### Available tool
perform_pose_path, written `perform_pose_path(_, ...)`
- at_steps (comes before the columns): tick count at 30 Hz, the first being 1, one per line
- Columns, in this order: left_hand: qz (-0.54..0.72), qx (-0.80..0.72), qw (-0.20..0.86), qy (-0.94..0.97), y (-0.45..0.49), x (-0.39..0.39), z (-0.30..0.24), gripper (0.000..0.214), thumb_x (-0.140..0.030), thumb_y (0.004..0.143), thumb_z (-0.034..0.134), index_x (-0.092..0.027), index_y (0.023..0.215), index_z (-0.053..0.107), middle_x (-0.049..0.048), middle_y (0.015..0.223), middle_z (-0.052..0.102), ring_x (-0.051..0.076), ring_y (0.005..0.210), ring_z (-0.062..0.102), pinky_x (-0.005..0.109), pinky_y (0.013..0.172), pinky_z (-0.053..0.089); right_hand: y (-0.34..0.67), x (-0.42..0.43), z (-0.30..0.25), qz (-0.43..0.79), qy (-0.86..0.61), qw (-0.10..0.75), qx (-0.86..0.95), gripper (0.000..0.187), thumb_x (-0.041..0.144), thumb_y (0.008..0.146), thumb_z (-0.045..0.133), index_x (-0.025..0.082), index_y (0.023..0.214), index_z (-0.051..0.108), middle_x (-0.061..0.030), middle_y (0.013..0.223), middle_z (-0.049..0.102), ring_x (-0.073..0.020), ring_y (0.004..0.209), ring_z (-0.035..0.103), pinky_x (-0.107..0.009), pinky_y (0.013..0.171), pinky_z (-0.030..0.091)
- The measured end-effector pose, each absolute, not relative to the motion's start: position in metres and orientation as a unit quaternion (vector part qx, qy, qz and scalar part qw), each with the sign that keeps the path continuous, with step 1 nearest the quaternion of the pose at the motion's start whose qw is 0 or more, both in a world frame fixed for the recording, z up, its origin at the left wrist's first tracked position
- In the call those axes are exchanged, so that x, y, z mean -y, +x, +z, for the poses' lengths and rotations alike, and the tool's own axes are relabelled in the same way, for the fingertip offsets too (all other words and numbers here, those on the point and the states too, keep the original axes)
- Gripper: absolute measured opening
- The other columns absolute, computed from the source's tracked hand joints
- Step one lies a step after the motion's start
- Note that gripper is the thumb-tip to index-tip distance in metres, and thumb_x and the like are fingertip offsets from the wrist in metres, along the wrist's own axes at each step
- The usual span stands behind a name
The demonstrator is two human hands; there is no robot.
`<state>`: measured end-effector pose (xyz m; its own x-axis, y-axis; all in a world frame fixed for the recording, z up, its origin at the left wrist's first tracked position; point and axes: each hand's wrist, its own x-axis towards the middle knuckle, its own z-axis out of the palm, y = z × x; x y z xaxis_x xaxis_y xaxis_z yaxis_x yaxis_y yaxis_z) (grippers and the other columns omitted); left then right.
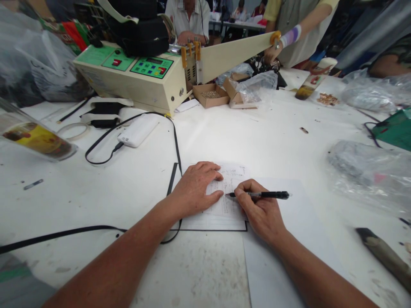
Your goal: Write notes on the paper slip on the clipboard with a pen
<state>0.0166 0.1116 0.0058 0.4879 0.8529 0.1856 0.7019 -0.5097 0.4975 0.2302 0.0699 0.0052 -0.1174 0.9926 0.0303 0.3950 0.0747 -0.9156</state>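
Observation:
My left hand (199, 187) lies on the left part of a sheet of paper (226, 209) covered in small handwriting, its fingers apart and holding nothing. A black pen (268, 195) is pinched in my right hand (258, 207), its tip at the writing near my left thumb. Beneath that sheet is a notebook (210, 224) with a black edge. A larger blank white sheet (276, 269) extends under my right wrist. Close to my left wrist a thin black cord (176, 145) runs over the table, partly hidden by the arm.
Across the table (208, 137) stands a cream machine (128, 81) with green panels. Near it are a white power bank (138, 131), a tilted-looking glass (41, 139) and a small-parts box (210, 94). Plastic bags (369, 171) lie right. Other people (302, 34) are behind.

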Motion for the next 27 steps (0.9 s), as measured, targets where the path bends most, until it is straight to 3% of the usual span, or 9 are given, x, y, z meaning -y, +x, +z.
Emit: perform_pose_path(27,0.200,-0.462,0.178,0.846,0.0169,-0.1116,0.0076,0.029,-0.029,0.085,0.077,-0.024,0.111,0.066,0.0066,0.140,0.062,0.030,0.135,0.050,0.052,0.114,0.041,0.2321,-0.0715,0.0035,0.415,-0.550,0.364,0.627,0.024,0.033,0.099,0.056,0.023,0.077,0.056,0.0049,0.061,0.050,-0.0130,0.054,0.045,-0.027,0.053,0.037)
